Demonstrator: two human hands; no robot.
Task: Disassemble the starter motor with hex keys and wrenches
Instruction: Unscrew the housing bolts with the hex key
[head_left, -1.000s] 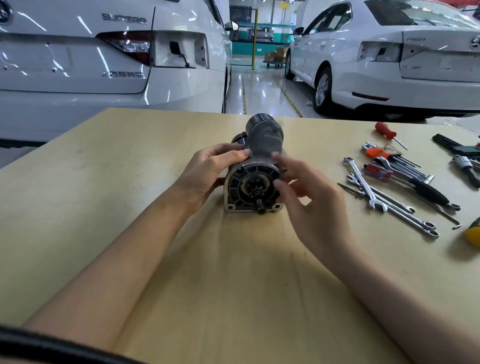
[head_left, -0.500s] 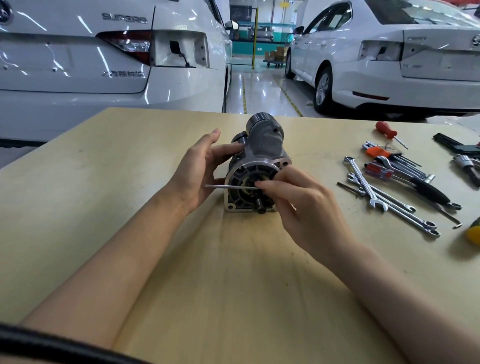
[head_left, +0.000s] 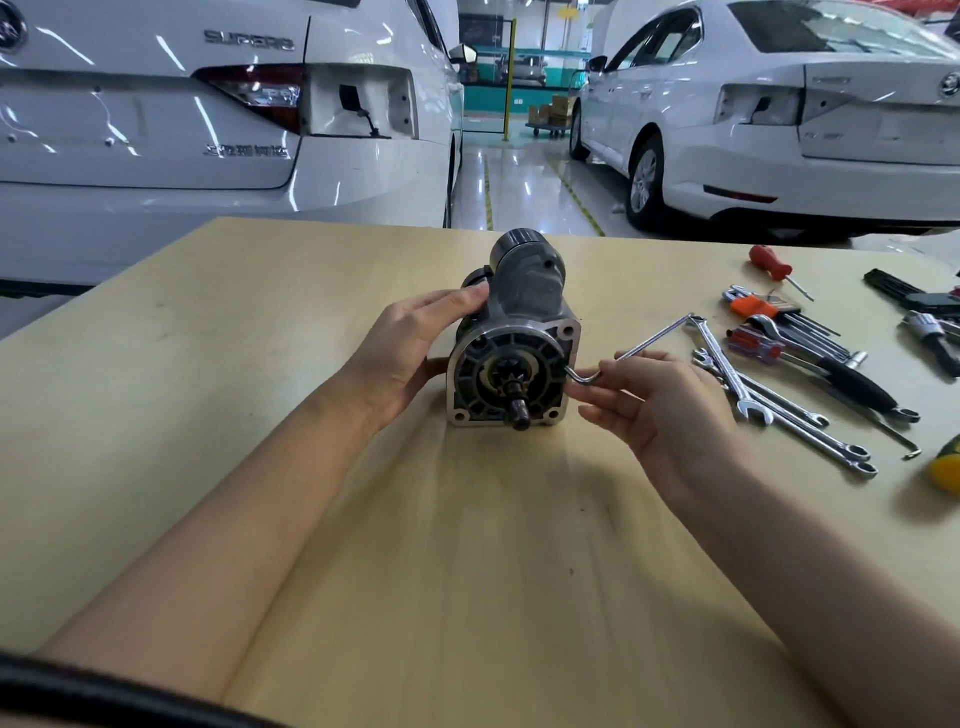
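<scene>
Motor (head_left: 519, 343) lies mid-table (head_left: 260, 364), left hand (head_left: 410, 348) gripping its side; right hand (head_left: 660, 405) pinches hex key (head_left: 639, 348) at its face. Wrenches (head_left: 769, 400) lie right.

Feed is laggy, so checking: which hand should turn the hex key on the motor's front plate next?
Right. The right hand already pinches the hex key, its short end at the plate. The left hand steadies the starter motor.

white cars (head_left: 156, 130) – glossy floor (head_left: 519, 182)
</scene>
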